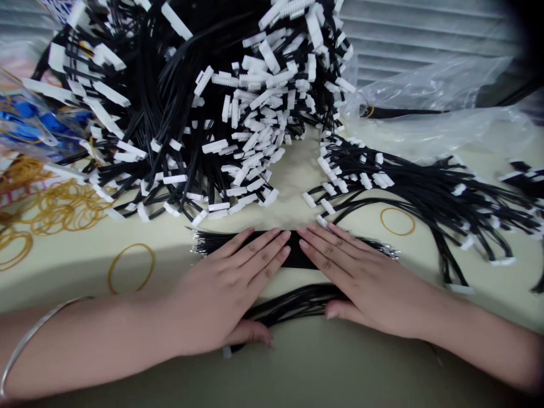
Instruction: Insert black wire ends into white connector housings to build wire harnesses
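Observation:
My left hand (232, 283) and my right hand (348, 275) lie flat, fingers stretched and fingertips nearly meeting, on a small bundle of black wires (297, 255) lying crosswise on the pale table (297, 362). The bundle's bare metal ends stick out at both sides. Both thumbs rest against a second dark strand bunch (293, 303) nearer to me. A silver bangle (29, 337) circles my left wrist.
A big heap of black wire harnesses with white connectors (191, 102) fills the back left. A looser spread of the same harnesses (425, 192) lies at the right, by a clear plastic bag (433, 107). Yellow rubber bands (51, 207) lie at the left; single ones (131, 266) (397, 221) lie nearer.

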{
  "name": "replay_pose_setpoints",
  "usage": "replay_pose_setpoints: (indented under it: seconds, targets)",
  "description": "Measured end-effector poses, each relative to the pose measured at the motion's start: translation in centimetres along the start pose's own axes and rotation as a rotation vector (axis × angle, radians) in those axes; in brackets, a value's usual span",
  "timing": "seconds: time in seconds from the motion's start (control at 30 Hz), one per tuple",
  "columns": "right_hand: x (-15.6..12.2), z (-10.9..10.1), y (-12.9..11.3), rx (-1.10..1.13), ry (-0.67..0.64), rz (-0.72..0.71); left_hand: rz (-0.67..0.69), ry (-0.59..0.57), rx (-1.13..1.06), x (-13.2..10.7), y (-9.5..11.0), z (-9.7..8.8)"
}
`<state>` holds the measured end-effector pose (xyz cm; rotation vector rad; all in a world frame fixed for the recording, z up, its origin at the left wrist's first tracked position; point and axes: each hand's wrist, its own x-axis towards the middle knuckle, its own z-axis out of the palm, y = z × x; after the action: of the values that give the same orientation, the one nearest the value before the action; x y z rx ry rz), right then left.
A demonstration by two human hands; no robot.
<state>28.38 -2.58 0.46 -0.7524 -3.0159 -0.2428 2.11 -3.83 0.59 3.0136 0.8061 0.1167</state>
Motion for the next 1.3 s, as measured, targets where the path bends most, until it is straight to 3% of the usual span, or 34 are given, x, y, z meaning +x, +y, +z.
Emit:
replay_pose_setpoints:
  seconds: [0.1,0.27,0.33,0.4,0.47,0.53,0.77,0.9,1.03,1.17,1.3]
  targets:
    - [-0.1,-1.0,-0.5,0.061,-0.003,-0.001,-0.024,0.017,-0.022,0.2,-0.2,-0.5]
    - [0.1,-3.5,-2.9,0.322,0.132,0.129,-0.217,0.190,-0.019,0.4,-0.3,-3.2]
    - [0.3,-3.8,-4.1,0.396,0.124,0.161,-0.289,0.128,-0.041,-0.2,0.1,-4.1]
    - [0.5,-3.4,-5.1,0.400,0.095,0.167,-0.375,-0.033,-0.078,-1.4,1.0,-4.4]
    - [0.6,-2.9,-5.8,0.391,0.073,0.181,-0.428,-0.177,-0.135,-2.8,2.0,-4.1]
    - [0.6,-2.5,-6.2,0.395,0.063,0.191,-0.451,-0.232,-0.198,-4.2,3.0,-3.6]
    - [0.6,-2.7,-7.4,0.384,0.071,0.240,-0.479,-0.218,-0.410,-5.7,4.5,-3.1]
    - [0.6,-2.6,-8.0,0.417,0.056,0.236,-0.459,-0.279,-0.392,-5.5,4.7,-3.6]
    - [0.4,-2.7,-8.5,0.458,0.041,0.251,-0.435,-0.265,-0.383,-5.4,4.7,-3.7]
    - [0.6,-3.5,-8.2,0.496,-0.051,0.220,-0.519,-0.287,-0.430,-5.3,4.1,-4.0]
    - [1.6,-4.2,-7.2,0.605,-0.103,0.261,-0.610,-0.286,-0.638,-5.6,3.4,-4.1]
